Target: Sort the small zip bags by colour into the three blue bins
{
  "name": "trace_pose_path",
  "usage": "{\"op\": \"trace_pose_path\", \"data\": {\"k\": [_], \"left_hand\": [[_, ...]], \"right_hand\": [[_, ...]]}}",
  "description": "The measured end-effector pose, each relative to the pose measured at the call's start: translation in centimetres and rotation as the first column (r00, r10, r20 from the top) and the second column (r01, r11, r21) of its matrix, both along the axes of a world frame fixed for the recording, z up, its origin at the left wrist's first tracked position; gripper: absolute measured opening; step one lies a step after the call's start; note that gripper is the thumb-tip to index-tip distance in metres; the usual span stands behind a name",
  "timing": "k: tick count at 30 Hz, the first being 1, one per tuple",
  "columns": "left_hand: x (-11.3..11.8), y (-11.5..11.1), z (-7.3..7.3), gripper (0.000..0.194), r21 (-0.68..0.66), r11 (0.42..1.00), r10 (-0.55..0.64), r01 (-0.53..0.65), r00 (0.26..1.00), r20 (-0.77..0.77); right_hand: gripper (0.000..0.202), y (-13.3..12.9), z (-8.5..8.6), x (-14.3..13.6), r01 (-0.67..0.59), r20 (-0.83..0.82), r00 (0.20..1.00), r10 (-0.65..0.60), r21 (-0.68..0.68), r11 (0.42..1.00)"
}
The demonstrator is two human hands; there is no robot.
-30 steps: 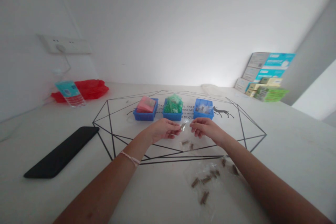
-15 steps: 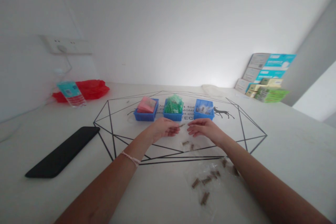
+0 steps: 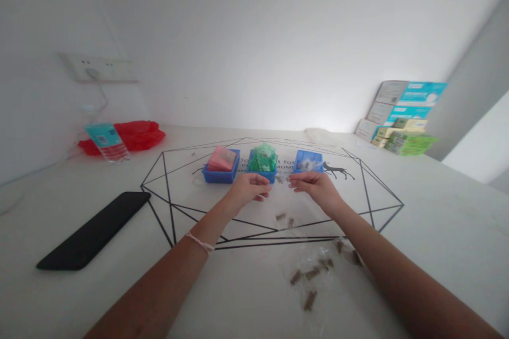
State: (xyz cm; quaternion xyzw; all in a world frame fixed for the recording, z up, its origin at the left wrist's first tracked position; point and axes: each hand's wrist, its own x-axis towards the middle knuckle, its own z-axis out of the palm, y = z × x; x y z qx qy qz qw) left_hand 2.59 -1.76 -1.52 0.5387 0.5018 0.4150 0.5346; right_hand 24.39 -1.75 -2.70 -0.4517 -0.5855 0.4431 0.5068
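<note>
My left hand (image 3: pixel 251 189) is closed, thumb and fingers pressed together; what they pinch is too small to tell. Facing it, my right hand (image 3: pixel 314 186) pinches the edge of a small clear bag, in which a brown metal piece (image 3: pixel 279 179) shows between the hands. Just beyond the hands stand three blue bins: one with pink packets (image 3: pixel 221 159), one with green packets (image 3: pixel 263 158), and one with clear packets (image 3: pixel 308 164). Nearer me lie a clear packet with two brown pieces (image 3: pixel 280 216) and a clear bag with several more (image 3: pixel 313 274).
A black flat slab (image 3: pixel 97 229) lies at the left of the white table (image 3: pixel 222 296). Farther back are a red plastic bag (image 3: pixel 139 135) and a blue-and-clear package (image 3: pixel 106 140). Stacked boxes (image 3: pixel 401 111) stand at the back right, near the wall.
Both hands have moved slightly apart. My right hand has risen a little toward the right bin. The brown piece between them has shifted slightly up and right.
</note>
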Motion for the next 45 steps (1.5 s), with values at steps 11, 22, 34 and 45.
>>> {"op": "trace_pose_path", "data": {"k": [11, 22, 34, 45], "left_hand": [[0.1, -0.6, 0.4, 0.028, -0.031, 0.999, -0.030, 0.027, 0.997, -0.078], [0.1, -0.4, 0.2, 0.017, -0.028, 0.999, -0.050, 0.046, 0.986, -0.158], [-0.2, -0.8, 0.3, 0.035, -0.177, 0.936, -0.319, 0.305, 0.946, -0.054], [-0.2, -0.9, 0.7, 0.023, -0.282, 0.943, -0.207, 0.174, 0.974, -0.092]], "right_hand": [[0.042, 0.7, 0.9, 3.2, 0.423, 0.420, 0.769, -0.482, 0.231, 0.876], [0.031, -2.5, 0.9, -0.5, -0.458, 0.668, 0.645, 0.371, -0.050, 0.887], [0.046, -0.6, -0.5, -1.1, -0.201, 0.040, 0.977, 0.207, -0.120, 0.972], [0.012, -1.8, 0.8, -0.8, -0.182, -0.058, 0.983, 0.175, -0.449, 0.875]]}}
